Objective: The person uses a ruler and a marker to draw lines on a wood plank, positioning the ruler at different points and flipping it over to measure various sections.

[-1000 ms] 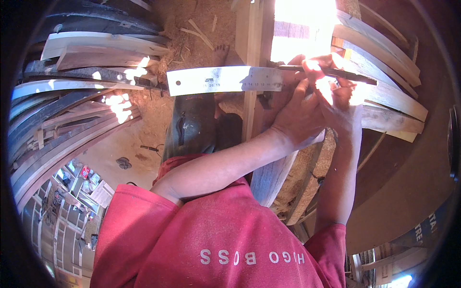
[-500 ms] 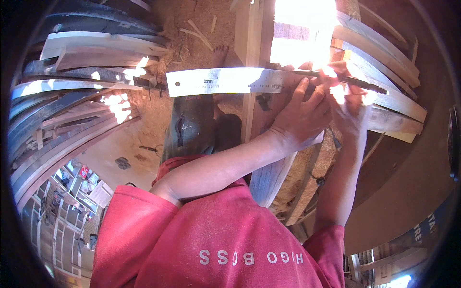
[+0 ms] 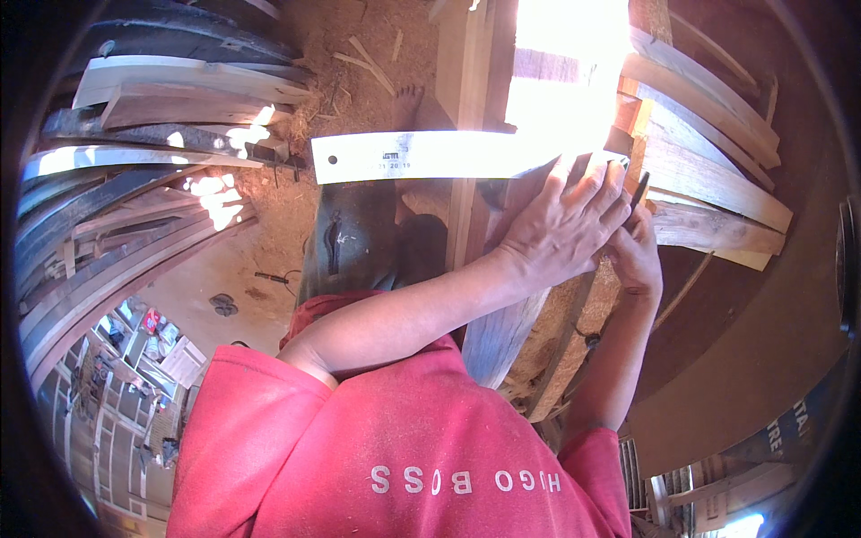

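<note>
A bright metal ruler [image 3: 359, 160], with a hole near its left end, lies crosswise over a thick wooden board [image 3: 507, 332]. The left end of the ruler juts out past the board. My left hand [image 3: 560, 220] holds the ruler down near its right end, its slightly bent fingers resting over the edge. Close beside it on the right, my right hand [image 3: 635, 251] is closed around a dark pencil [image 3: 640, 189]. One end of the pencil sticks up above the fingers; the rest is hidden in the hand. Strong sunlight washes out the ruler's middle and the board's far part.
Stacked planks [image 3: 179, 85] fill the left side, and more cut boards [image 3: 717, 170] lie at the right. A narrow timber piece [image 3: 574, 354] runs below my right hand. Sawdust and offcuts [image 3: 366, 72] cover the floor; a bare foot [image 3: 408, 103] shows beyond the ruler.
My right hand has drawn down and back from the ruler, and the pencil has swung from lying along the ruler to pointing upward. My left fingers have shifted slightly right.
</note>
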Demonstrator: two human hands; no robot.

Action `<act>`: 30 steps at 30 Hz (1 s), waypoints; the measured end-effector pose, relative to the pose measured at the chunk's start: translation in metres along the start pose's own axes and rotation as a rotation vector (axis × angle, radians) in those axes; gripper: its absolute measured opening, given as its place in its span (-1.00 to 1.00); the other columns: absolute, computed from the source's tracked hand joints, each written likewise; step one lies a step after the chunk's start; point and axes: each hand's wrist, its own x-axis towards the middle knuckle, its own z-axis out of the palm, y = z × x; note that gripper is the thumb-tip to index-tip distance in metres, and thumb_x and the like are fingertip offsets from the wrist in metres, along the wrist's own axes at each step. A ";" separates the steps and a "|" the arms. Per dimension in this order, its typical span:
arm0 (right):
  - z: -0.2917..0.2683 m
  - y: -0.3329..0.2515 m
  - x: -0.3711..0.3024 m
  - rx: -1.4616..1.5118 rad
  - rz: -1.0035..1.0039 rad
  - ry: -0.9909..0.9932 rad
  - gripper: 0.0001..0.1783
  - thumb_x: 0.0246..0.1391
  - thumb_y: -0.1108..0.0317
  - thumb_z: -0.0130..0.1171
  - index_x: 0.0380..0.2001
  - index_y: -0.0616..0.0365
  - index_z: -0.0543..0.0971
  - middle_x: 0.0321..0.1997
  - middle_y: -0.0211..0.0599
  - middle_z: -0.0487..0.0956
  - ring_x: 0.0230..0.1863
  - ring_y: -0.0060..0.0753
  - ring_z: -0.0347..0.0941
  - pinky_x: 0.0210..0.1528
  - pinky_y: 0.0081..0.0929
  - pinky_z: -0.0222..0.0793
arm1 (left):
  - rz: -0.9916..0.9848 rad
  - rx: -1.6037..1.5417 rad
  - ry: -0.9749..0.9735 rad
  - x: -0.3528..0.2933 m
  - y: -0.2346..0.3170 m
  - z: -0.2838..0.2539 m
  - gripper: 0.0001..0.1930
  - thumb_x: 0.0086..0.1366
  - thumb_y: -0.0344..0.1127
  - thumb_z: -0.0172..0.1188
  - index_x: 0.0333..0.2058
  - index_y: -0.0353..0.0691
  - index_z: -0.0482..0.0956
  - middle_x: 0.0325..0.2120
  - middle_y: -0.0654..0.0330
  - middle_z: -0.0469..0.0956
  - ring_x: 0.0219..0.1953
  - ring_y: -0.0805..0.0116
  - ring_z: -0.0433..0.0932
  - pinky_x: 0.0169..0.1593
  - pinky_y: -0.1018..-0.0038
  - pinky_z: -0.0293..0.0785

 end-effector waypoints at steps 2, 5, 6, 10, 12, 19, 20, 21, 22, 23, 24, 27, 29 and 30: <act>-0.005 0.008 0.001 0.021 0.037 0.013 -0.71 0.20 0.44 0.21 -0.01 0.25 0.60 -0.25 -0.47 0.64 -0.41 -0.76 0.42 -0.40 -0.69 0.32 | -0.004 -0.002 0.013 0.000 0.001 0.001 -0.08 0.02 0.25 0.35 0.33 0.00 0.34 0.36 -0.01 0.23 0.29 0.02 0.32 0.28 -0.02 0.27; 0.009 0.001 0.006 0.028 0.041 0.044 -0.71 0.26 0.34 0.29 -0.02 0.24 0.60 -0.24 -0.48 0.64 -0.33 -0.73 0.48 -0.33 -0.67 0.40 | -0.025 -0.037 0.062 0.000 0.001 0.005 -0.09 0.01 0.21 0.35 0.33 -0.01 0.35 0.36 -0.02 0.24 0.27 0.02 0.34 0.30 -0.04 0.23; 0.018 -0.006 0.008 0.008 0.005 0.068 -0.71 0.27 0.31 0.29 -0.03 0.24 0.60 -0.23 -0.48 0.64 -0.32 -0.72 0.50 -0.32 -0.68 0.43 | -0.027 -0.029 0.081 0.000 0.001 0.004 -0.09 0.01 0.21 0.34 0.33 -0.02 0.35 0.36 -0.02 0.24 0.26 0.03 0.35 0.31 -0.05 0.21; 0.006 0.000 0.014 0.024 0.025 0.031 -0.69 0.27 0.32 0.31 -0.01 0.26 0.60 -0.20 -0.43 0.66 -0.27 -0.67 0.55 -0.30 -0.66 0.49 | -0.044 -0.056 0.103 0.001 -0.001 0.006 -0.10 0.01 0.22 0.32 0.31 -0.05 0.36 0.37 -0.02 0.22 0.24 0.03 0.36 0.32 -0.06 0.18; 0.004 -0.001 0.014 0.019 0.047 0.032 -0.71 0.27 0.35 0.30 -0.02 0.27 0.60 -0.20 -0.43 0.66 -0.26 -0.66 0.56 -0.28 -0.64 0.50 | -0.062 -0.050 0.123 0.000 0.000 0.009 -0.11 0.01 0.21 0.32 0.30 -0.04 0.36 0.37 -0.02 0.22 0.24 0.03 0.36 0.33 -0.06 0.17; -0.002 0.004 0.013 0.054 0.030 0.015 -0.67 0.25 0.52 0.20 0.08 0.28 0.55 -0.08 -0.30 0.66 -0.16 -0.53 0.63 -0.19 -0.59 0.57 | -0.057 -0.053 0.104 -0.001 0.003 0.006 -0.08 0.04 0.24 0.33 0.35 -0.02 0.33 0.38 -0.05 0.21 0.30 -0.02 0.30 0.39 -0.08 0.07; -0.006 0.005 0.013 0.054 0.062 0.018 -0.62 0.25 0.50 0.21 0.13 0.28 0.54 -0.04 -0.29 0.66 -0.11 -0.52 0.62 -0.16 -0.58 0.57 | -0.047 -0.052 0.079 0.000 0.003 0.005 -0.06 0.06 0.27 0.32 0.38 -0.02 0.30 0.38 -0.07 0.21 0.34 -0.05 0.27 0.41 -0.10 0.04; -0.004 0.003 0.014 0.053 0.063 0.012 -0.62 0.25 0.50 0.21 0.13 0.28 0.54 -0.04 -0.29 0.66 -0.11 -0.52 0.62 -0.16 -0.58 0.57 | -0.053 -0.049 0.078 -0.001 0.002 0.006 -0.06 0.06 0.27 0.32 0.38 -0.02 0.30 0.38 -0.07 0.21 0.34 -0.05 0.27 0.41 -0.10 0.04; -0.001 -0.001 0.014 0.047 0.064 0.014 -0.73 0.24 0.50 0.22 0.00 0.27 0.58 -0.19 -0.37 0.65 -0.27 -0.62 0.56 -0.32 -0.64 0.48 | -0.044 -0.048 0.067 -0.001 0.001 0.006 -0.06 0.08 0.27 0.30 0.38 -0.03 0.30 0.39 -0.07 0.20 0.35 -0.05 0.26 0.41 -0.11 0.04; 0.002 -0.003 0.015 0.041 0.064 0.017 -0.84 0.24 0.50 0.24 -0.13 0.26 0.61 -0.34 -0.45 0.64 -0.42 -0.72 0.51 -0.48 -0.70 0.39 | -0.033 -0.048 0.055 -0.001 0.001 0.006 -0.07 0.10 0.27 0.29 0.39 -0.04 0.29 0.39 -0.07 0.19 0.36 -0.05 0.24 0.41 -0.12 0.05; 0.004 -0.003 0.014 0.038 0.069 0.016 -0.84 0.24 0.50 0.24 -0.13 0.26 0.61 -0.34 -0.45 0.64 -0.42 -0.72 0.51 -0.48 -0.70 0.39 | -0.037 -0.052 0.054 -0.001 0.002 0.006 -0.07 0.10 0.27 0.29 0.39 -0.04 0.29 0.39 -0.07 0.19 0.36 -0.05 0.24 0.41 -0.12 0.05; 0.005 0.002 0.015 0.001 0.036 0.091 -0.90 0.24 0.48 0.23 -0.19 0.24 0.62 -0.44 -0.51 0.60 -0.55 -0.80 0.40 -0.60 -0.75 0.21 | -0.017 -0.045 0.039 0.000 0.003 0.006 -0.08 0.12 0.26 0.27 0.39 -0.05 0.29 0.40 -0.06 0.18 0.35 -0.04 0.25 0.40 -0.13 0.06; 0.001 0.006 0.018 0.016 0.026 0.076 -0.94 0.24 0.49 0.23 -0.23 0.22 0.61 -0.47 -0.52 0.59 -0.59 -0.83 0.35 -0.63 -0.77 0.14 | -0.011 -0.034 0.024 -0.001 0.000 0.004 -0.10 0.14 0.24 0.26 0.39 -0.06 0.29 0.40 -0.05 0.18 0.34 -0.03 0.26 0.39 -0.13 0.09; 0.001 0.005 0.019 0.027 0.025 0.072 -0.95 0.24 0.49 0.23 -0.25 0.21 0.61 -0.48 -0.53 0.58 -0.61 -0.84 0.34 -0.64 -0.77 0.12 | -0.026 -0.040 0.027 0.001 -0.001 0.002 -0.12 0.15 0.23 0.26 0.38 -0.06 0.30 0.39 -0.05 0.20 0.32 -0.02 0.27 0.38 -0.14 0.09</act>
